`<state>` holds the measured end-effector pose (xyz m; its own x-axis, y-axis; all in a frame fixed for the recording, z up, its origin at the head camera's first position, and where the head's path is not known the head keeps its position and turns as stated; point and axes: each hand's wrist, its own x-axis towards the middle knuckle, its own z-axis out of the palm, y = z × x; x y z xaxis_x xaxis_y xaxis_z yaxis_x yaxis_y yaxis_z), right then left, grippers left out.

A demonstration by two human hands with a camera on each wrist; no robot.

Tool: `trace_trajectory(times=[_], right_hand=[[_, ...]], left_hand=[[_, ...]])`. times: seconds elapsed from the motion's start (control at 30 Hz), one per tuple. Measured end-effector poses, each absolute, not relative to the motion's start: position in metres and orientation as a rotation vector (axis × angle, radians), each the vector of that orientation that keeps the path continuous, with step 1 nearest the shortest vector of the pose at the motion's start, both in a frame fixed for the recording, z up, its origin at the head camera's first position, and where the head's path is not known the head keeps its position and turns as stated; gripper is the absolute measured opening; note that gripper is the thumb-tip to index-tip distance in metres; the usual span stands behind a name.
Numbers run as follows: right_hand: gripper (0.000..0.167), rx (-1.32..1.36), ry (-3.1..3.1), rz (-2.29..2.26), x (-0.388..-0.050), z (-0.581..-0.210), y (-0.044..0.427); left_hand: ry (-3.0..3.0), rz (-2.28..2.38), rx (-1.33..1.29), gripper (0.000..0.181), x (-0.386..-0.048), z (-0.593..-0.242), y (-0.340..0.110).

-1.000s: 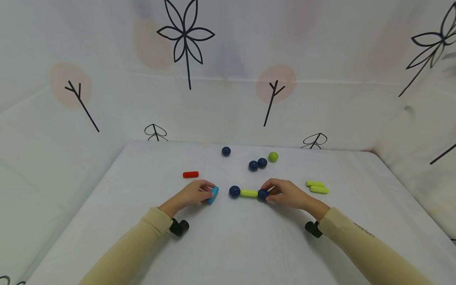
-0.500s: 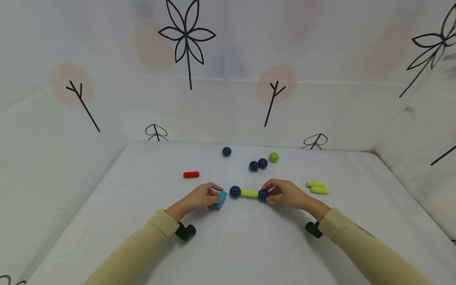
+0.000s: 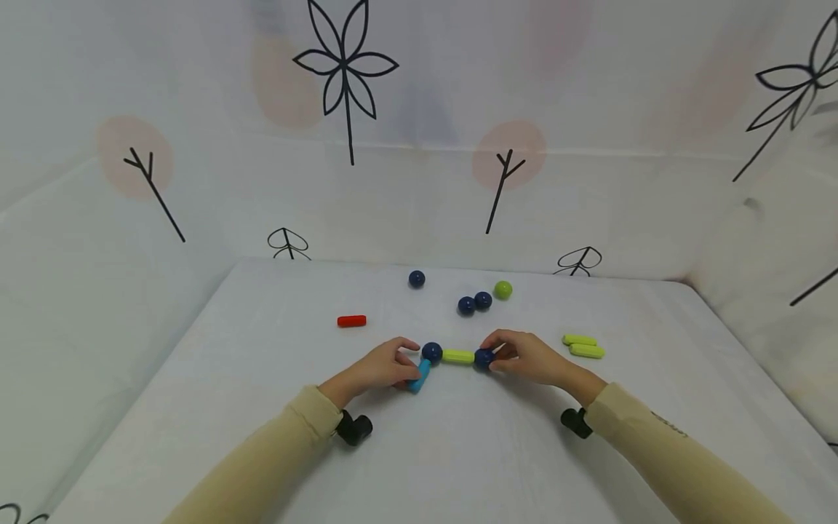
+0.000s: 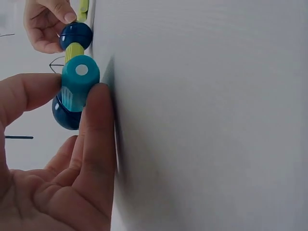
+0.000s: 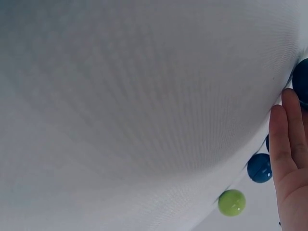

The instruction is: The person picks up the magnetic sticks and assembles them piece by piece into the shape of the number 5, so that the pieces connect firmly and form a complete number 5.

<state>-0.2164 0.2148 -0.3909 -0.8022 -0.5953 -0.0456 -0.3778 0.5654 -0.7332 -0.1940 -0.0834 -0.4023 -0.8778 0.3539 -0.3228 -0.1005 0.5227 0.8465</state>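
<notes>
Across the white tabletop (image 3: 458,458) I have two hands at work from opposite sides. The left hand (image 3: 382,366) pinches the blue rod (image 3: 423,375) between two digits, one on either side of it; the right hand (image 3: 527,356) pinches the right-end ball (image 3: 481,358) between thumb and finger. Between the hands lies the joined bar: the left-end ball (image 3: 432,353), the yellow-green rod (image 3: 457,356), then the right-end ball, strung along one line running left to right, just in front of the person.

The blue rod sits at the left hand's fingertips, its long axis slanting: far end up at the near side of the left-end ball, near end toward the person and to the left. From the left wrist I see it nearly end-on, a white spot on the face turned to me.

That angle hides its far end, so I can't tell whether it merely touches the ball or is fitted into it. The head view loses part of the rod behind the fingers. On the right wrist, the right-end ball is cut off by the picture's edge.
</notes>
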Motion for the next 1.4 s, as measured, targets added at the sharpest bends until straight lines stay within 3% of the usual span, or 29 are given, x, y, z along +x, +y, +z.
trace_trajectory(times=[0.33,0.57,0.93,1.4], right_hand=[[0.025,-0.787,2.517,-1.071,-0.216,-0.391,0.215],[0.025,-0.764,2.505,-1.087,-0.216,-0.391,0.214],[0.025,-0.752,2.512,-1.075,-0.216,-0.391,0.214],[0.026,-0.796,2.461,-1.049,-0.221,-0.385,0.217]], left_hand=[[2.187,1.39,0.23,0.067,-0.198,-0.403,-0.074],[2.185,1.375,0.249,0.068,-0.202,-0.405,-0.072],[2.12,1.492,0.176,0.04,-0.211,-0.41,-0.072],[2.113,1.478,0.176,0.039,-0.213,-0.411,-0.071]])
